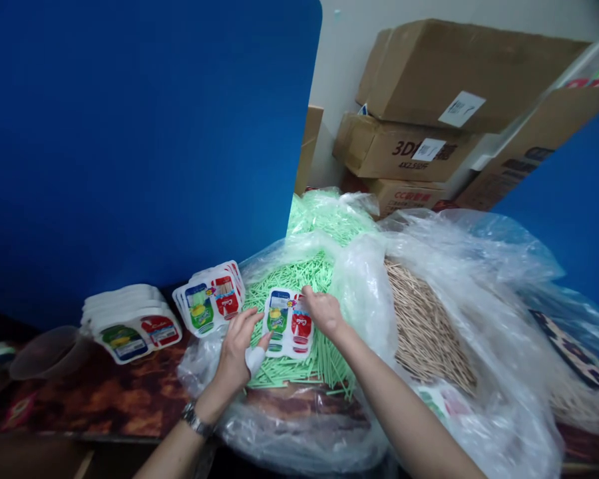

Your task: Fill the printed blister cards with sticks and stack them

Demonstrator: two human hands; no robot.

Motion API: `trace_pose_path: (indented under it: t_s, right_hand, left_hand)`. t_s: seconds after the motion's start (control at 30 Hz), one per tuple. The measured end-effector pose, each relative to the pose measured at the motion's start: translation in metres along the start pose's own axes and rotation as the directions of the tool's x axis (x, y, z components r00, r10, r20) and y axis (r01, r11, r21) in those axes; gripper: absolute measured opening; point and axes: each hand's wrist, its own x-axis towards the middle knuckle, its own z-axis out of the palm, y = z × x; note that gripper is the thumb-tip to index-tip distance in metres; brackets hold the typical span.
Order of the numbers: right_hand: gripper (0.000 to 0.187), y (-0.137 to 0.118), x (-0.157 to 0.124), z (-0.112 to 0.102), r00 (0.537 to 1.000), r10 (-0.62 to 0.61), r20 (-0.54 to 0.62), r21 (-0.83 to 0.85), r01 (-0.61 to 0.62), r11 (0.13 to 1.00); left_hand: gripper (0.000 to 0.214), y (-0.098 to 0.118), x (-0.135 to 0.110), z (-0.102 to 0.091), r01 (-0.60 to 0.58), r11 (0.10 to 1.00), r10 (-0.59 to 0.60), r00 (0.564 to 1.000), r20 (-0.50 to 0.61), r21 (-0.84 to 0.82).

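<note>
A white two-part tray [288, 326], printed with a green-and-blue drink picture and a red "Cola" one, lies on a heap of thin light-green sticks [324, 372]. My left hand [237, 349] is at its left edge, fingers outstretched and apart from the thumb, whose tip touches the tray. A white patch shows near the base of that thumb. Over the tray's upper right corner, my right hand [323, 310] is closed with fingertips pinched at the red part; what they hold is hidden. The sticks lie in an opened clear plastic bag [364, 279].
Left stand a fanned stack of similar trays [212, 299], a taller stack [134, 326] and a clear bowl [50, 352]. Brown sticks [424, 319] fill another plastic bag on the right. Cardboard boxes [459, 73] are piled behind; a blue panel [144, 133] rises at the back left.
</note>
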Motion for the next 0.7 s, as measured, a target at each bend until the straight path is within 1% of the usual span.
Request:
trace_pose_path:
  t_s: [0.07,0.13,0.17,0.2,0.23,0.27,0.3,0.37,0.43,0.53,0.57,0.63,0.7]
  right_hand:
    - [0.019,0.000,-0.003,-0.008,0.999,-0.003,-0.041,0.025,0.004,1.000]
    - [0.019,-0.001,-0.009,-0.020,0.995,-0.012,-0.099,0.057,0.018,0.998]
    - [0.020,-0.003,-0.013,-0.028,0.990,-0.022,-0.141,0.114,0.038,0.993]
    - [0.020,-0.005,-0.018,-0.036,0.982,-0.033,-0.188,0.208,0.072,0.976]
    - [0.019,-0.008,-0.024,-0.044,0.972,-0.044,-0.230,0.328,0.120,0.937]
    - [0.018,-0.011,-0.030,-0.052,0.964,-0.055,-0.261,0.458,0.174,0.872]
    - [0.017,-0.014,-0.037,-0.059,0.958,-0.068,-0.278,0.576,0.223,0.787]
    - [0.016,-0.021,-0.049,-0.071,0.959,-0.091,-0.268,0.732,0.264,0.628]
    - [0.018,-0.027,-0.058,-0.077,0.966,-0.090,-0.240,0.830,0.253,0.498]
    - [0.022,-0.034,-0.064,-0.076,0.980,-0.061,-0.189,0.945,0.198,0.258]
    - [0.023,-0.036,-0.065,-0.074,0.985,-0.063,-0.163,0.969,0.172,0.175]
    - [0.026,-0.039,-0.065,-0.068,0.990,-0.076,-0.117,0.992,0.119,0.030]
    - [0.028,-0.043,-0.065,-0.062,0.992,-0.078,-0.094,0.994,0.089,-0.064]
  left_hand:
    - [0.037,0.003,0.005,0.008,0.099,0.994,-0.097,0.994,0.048,-0.049]
    - [0.050,0.007,0.012,0.012,0.193,0.977,-0.185,0.979,0.088,-0.091]
    - [0.059,0.009,0.016,0.013,0.231,0.966,-0.220,0.970,0.099,-0.116]
    - [0.069,0.011,0.020,0.013,0.265,0.953,-0.251,0.962,0.106,-0.146]
    - [0.079,0.013,0.023,0.014,0.296,0.938,-0.280,0.954,0.111,-0.182]
    - [0.089,0.014,0.025,0.014,0.323,0.919,-0.303,0.945,0.121,-0.225]
    - [0.096,0.015,0.027,0.015,0.348,0.897,-0.322,0.937,0.134,-0.272]
    - [0.105,0.017,0.029,0.017,0.387,0.842,-0.343,0.922,0.181,-0.375]
    - [0.110,0.017,0.030,0.019,0.414,0.780,-0.344,0.910,0.231,-0.469]
    - [0.112,0.021,0.029,0.020,0.433,0.686,-0.343,0.901,0.265,-0.585]
    - [0.108,0.024,0.028,0.019,0.442,0.644,-0.336,0.896,0.289,-0.624]
    - [0.089,0.031,0.028,0.015,0.484,0.548,-0.298,0.875,0.382,-0.682]
    - [0.062,0.040,0.028,0.008,0.554,0.462,-0.273,0.832,0.484,-0.692]
